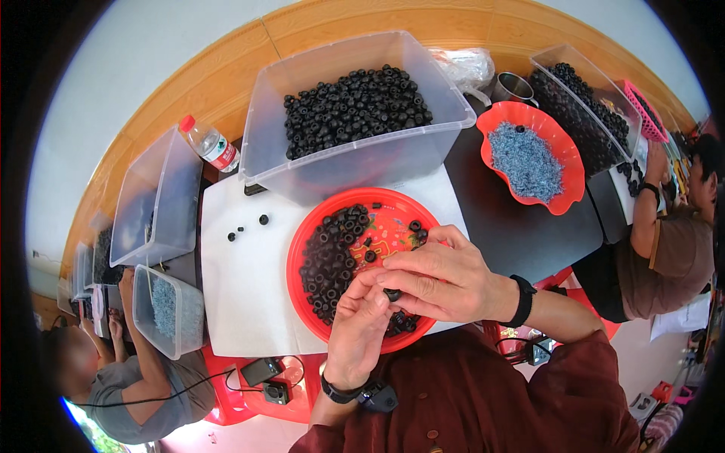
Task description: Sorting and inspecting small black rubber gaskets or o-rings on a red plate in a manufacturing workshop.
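Note:
Above the near side of a round red tray [296, 249], my two hands meet around a small black ring-shaped part [392, 294]. My left hand [356, 332] pinches it between thumb and fingertips. The fingertips of my right hand [445, 279] are closed at the same part from the other side, hiding some of it. Many black ring-shaped parts [328, 260] fill the tray's left side. A few more lie near its right rim, while the printed bottom shows in the middle.
Behind the tray stands a large clear bin [302, 177] of black parts. A red scalloped dish [570, 162] of small bluish-clear pieces sits to the right. Loose black pieces [263, 220] lie on white paper [242, 302]. A bottle [215, 147] stands back left. Co-workers sit on both sides.

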